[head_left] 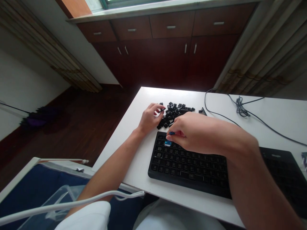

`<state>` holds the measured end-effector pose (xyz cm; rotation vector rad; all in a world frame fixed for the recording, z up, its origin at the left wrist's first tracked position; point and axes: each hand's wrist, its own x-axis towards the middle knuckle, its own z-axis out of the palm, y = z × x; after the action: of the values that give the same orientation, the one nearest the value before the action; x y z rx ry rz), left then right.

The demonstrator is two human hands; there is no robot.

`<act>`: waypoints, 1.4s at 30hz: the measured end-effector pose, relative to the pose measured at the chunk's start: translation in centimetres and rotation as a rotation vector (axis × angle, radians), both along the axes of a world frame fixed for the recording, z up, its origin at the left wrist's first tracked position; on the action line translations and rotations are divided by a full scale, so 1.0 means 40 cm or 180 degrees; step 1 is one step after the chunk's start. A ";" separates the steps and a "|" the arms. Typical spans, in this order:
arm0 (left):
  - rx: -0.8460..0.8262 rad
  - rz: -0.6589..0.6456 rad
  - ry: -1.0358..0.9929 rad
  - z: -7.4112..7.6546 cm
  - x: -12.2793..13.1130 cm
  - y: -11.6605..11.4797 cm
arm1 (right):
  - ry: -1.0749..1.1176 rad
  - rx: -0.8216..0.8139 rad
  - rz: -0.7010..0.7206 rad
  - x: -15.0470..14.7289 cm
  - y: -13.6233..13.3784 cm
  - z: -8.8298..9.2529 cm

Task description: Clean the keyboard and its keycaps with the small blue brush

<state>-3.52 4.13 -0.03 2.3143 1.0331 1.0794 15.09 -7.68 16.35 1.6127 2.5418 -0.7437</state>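
A black keyboard [192, 174] without most of its keycaps lies on the white table [134, 140]. One blue and white piece [168, 144] sits near its upper left corner. Just above that corner my right hand [189, 131] pinches a small blue piece [172, 133] between thumb and fingers. My left hand [150, 117] holds a black keycap [162, 110] in its fingertips, at the left edge of a pile of loose black keycaps [176, 111]. My right forearm hides part of the keyboard.
A black cable [242, 108] with a tied bundle runs over the table at the back right. A dark object [304, 159] shows at the right edge. Wooden cabinets [165, 60] stand beyond the table. A white tube [72, 204] crosses at the lower left.
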 end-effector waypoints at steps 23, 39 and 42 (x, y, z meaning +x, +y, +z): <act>-0.0058 -0.0076 0.0076 -0.005 -0.002 0.003 | -0.0271 -0.0038 -0.0261 -0.008 -0.019 -0.009; -0.0089 -0.0048 0.0005 -0.007 -0.002 0.004 | -0.0127 0.0167 -0.0207 -0.008 -0.033 -0.014; -0.0167 -0.0016 0.0033 -0.005 -0.001 0.004 | -0.0177 0.0055 -0.0289 -0.011 -0.028 -0.014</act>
<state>-3.57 4.29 -0.22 2.2823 1.0462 1.0270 14.67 -8.78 15.79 1.7389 2.4583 -0.6756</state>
